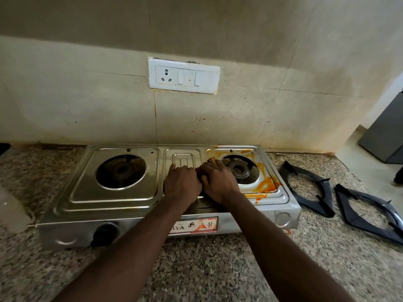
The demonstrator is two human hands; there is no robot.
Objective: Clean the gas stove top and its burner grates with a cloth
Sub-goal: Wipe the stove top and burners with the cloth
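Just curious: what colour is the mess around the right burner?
Orange stains, clearest in the head view.

I count one steel gas stove [113,199] with two burners [121,171] [239,168] and one black knob [104,234]. There are two black burner grates [285,168] [359,225], two hands [182,184] [220,182] and one cloth [198,171], nearly hidden. One switch plate [184,75] carries one socket [166,76] and two switches [180,77] [197,79].

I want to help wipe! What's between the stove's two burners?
In the head view: the steel middle panel, with the left hand and right hand side by side on it.
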